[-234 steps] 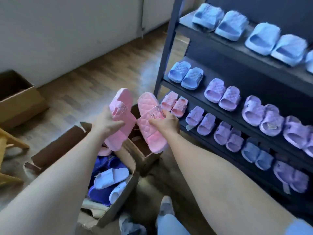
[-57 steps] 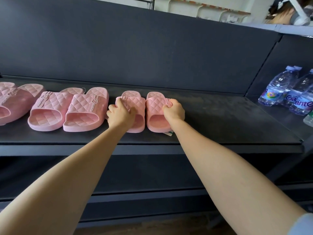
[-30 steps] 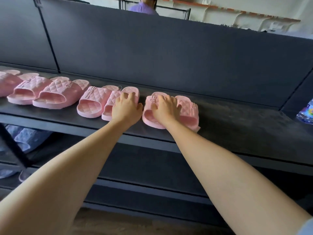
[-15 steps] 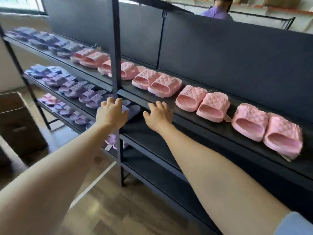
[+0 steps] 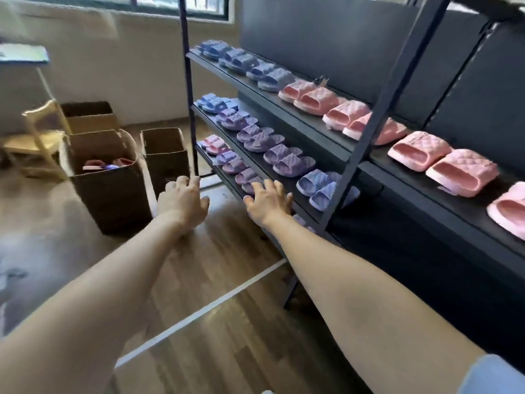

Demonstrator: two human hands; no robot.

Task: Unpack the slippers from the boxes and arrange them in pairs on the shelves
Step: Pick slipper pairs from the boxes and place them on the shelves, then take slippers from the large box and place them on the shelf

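Pink slippers [image 5: 461, 172] are shelved now, so my left hand [image 5: 181, 201] and right hand [image 5: 268, 203] have let go, loose-fingered and empty, swinging back left toward the cardboard box [image 5: 110, 191].

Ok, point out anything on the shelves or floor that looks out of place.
The shelved pairs look tidy. A pale strip lies slantwise on the wood floor by the rack's foot, seemingly loose. The nearest cardboard box has a bent, ragged rim, with slippers jumbled inside.

Quilted, matt pink slippers [image 5: 443, 160] on a dark matt metal rack [image 5: 372, 132]; beside it, brown cardboard boxes [image 5: 110, 177] on glossy wood-grain floor [image 5: 227, 322].
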